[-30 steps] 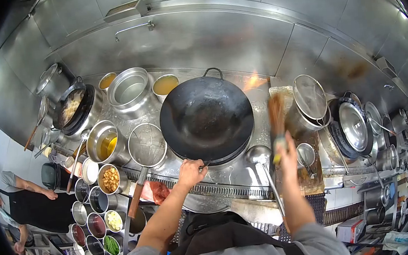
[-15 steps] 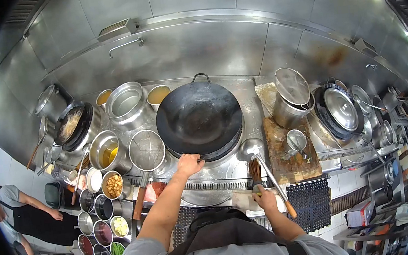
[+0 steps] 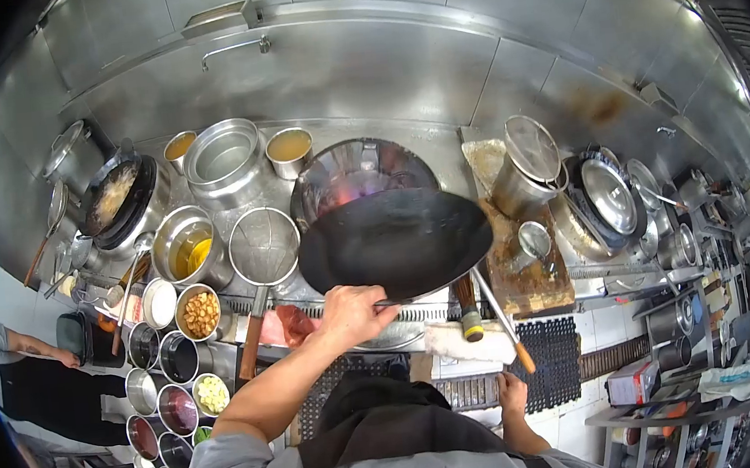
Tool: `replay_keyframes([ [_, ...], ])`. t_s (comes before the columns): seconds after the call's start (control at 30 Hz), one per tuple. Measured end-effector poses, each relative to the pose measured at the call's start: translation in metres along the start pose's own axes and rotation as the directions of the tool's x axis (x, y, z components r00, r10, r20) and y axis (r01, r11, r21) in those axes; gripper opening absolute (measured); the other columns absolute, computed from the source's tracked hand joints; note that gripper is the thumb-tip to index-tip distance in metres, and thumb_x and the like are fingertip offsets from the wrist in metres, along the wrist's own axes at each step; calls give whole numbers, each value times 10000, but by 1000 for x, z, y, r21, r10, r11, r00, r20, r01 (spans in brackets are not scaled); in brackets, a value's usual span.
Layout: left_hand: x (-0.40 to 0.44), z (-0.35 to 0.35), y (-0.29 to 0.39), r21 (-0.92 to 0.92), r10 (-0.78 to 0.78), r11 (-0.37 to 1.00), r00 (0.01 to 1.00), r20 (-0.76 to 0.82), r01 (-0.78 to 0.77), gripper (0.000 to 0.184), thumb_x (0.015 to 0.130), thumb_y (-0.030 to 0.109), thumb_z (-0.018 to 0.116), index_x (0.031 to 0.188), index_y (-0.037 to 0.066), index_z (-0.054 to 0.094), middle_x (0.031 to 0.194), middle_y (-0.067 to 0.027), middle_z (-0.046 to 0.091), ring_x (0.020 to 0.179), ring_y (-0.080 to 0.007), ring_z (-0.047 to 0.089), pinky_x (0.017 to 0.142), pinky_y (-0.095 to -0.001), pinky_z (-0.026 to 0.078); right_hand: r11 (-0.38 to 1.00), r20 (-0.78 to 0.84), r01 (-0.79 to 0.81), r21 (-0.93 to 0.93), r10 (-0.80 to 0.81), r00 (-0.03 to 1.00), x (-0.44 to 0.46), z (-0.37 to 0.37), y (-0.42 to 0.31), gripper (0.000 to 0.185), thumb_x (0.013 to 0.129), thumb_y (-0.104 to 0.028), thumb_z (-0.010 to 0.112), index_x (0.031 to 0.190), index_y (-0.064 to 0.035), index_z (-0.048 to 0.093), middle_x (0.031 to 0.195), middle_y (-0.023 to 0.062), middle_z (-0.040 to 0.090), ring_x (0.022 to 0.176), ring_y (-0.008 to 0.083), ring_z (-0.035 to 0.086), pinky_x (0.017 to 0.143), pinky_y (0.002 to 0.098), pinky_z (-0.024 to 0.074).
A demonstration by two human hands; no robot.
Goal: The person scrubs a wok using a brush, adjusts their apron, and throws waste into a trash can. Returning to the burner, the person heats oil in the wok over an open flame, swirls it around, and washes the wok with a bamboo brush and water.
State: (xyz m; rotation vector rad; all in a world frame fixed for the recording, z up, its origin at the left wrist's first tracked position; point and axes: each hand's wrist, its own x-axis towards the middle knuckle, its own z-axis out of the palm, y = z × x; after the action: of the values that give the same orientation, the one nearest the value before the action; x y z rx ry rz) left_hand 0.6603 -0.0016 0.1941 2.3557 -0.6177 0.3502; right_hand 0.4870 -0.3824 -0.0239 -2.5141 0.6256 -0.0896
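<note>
Over burner rim [image 3: 362, 144], wok [image 3: 394, 241], right hand [image 3: 513, 393] clear

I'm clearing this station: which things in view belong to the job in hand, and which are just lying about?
Job in hand:
- wok, gripped by the left hand
- glowing burner behind it
- probably the brush, lying nearby

Apparently lying about:
- wire strainer left of the wok
- steel lid
- box, lower right

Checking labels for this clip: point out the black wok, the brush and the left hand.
Black wok [image 3: 394, 239], head view: middle of its inner surface.
Brush [image 3: 466, 301], head view: its bristles.
Left hand [image 3: 354, 315], head view: back of the hand.
</note>
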Motion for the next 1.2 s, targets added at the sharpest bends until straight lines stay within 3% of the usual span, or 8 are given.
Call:
replay_keyframes([
  [0.23, 23, 82, -16, -264, -31, 964, 996, -80, 9, 263, 733, 275, 690, 638, 62, 568, 558, -112, 577, 545, -308, 602, 509, -416, 472, 993, 110, -98, -71, 105, 988, -58, 32, 6, 277, 820, -289, 613, 897, -36, 694, 787, 214, 650, 761, 355, 647, 715, 404, 510],
  [0.37, 29, 139, -53, 40, 5, 999, 1000, 29, -6, 248, 797, 303, 602, 735, 63, 614, 664, -146, 635, 637, -340, 634, 606, -451, 509, 997, 222, -57, -42, 65, 973, -62, 40, -6, 279, 820, -275, 623, 910, -19, 689, 816, 221, 652, 788, 362, 643, 735, 404, 507],
  [0.43, 30, 143, -67, 140, -95, 988, 979, 178, 71, 282, 831, 334, 552, 826, 63, 632, 719, -187, 649, 707, -361, 646, 688, -478, 514, 999, 153, -41, -10, 43, 987, -62, 42, 0, 287, 821, -275, 625, 934, -18, 685, 784, 208, 661, 707, 312, 662, 684, 374, 517],
  [0.53, 26, 136, -86, 235, -139, 968, 969, 204, 90, 282, 836, 331, 550, 841, 61, 633, 714, -199, 645, 719, -370, 645, 681, -472, 519, 992, 148, -125, 24, 121, 982, -68, 53, 28, 310, 821, -277, 629, 976, -13, 677, 706, 164, 663, 524, 174, 635, 566, 294, 510],
  [0.57, 27, 126, -87, 300, -184, 947, 961, 205, 117, 268, 837, 309, 543, 836, 58, 639, 730, -197, 650, 727, -365, 650, 681, -462, 524, 972, 179, -237, 10, 231, 956, -74, 49, 26, 325, 813, -305, 627, 982, -32, 681, 768, 176, 672, 636, 239, 665, 645, 341, 522],
  [0.73, 43, 90, -85, 474, -300, 875, 882, 365, 101, 275, 844, 258, 518, 878, 22, 654, 856, -197, 662, 823, -348, 655, 742, -441, 526, 921, 301, -268, -284, 351, 887, -113, 45, 40, 308, 789, -337, 617, 970, -102, 701, 935, 176, 666, 937, 334, 623, 864, 421, 467],
  [0.87, 44, 75, -52, 500, -425, 851, 768, 479, 159, 268, 795, 135, 497, 938, -11, 670, 998, -216, 644, 966, -349, 627, 840, -420, 504, 887, 339, -362, -287, 448, 827, -119, 49, 36, 268, 790, -341, 608, 929, -136, 711, 970, 167, 659, 930, 334, 624, 864, 421, 483],
  [1.2, 37, 89, -43, 484, -486, 839, 742, 462, 248, 269, 776, 120, 518, 957, 3, 679, 1013, -210, 646, 967, -340, 631, 844, -411, 506, 979, 323, -146, -141, 185, 928, -43, 73, 6, 289, 784, -327, 627, 938, -97, 707, 909, 176, 663, 908, 331, 628, 845, 403, 483],
])
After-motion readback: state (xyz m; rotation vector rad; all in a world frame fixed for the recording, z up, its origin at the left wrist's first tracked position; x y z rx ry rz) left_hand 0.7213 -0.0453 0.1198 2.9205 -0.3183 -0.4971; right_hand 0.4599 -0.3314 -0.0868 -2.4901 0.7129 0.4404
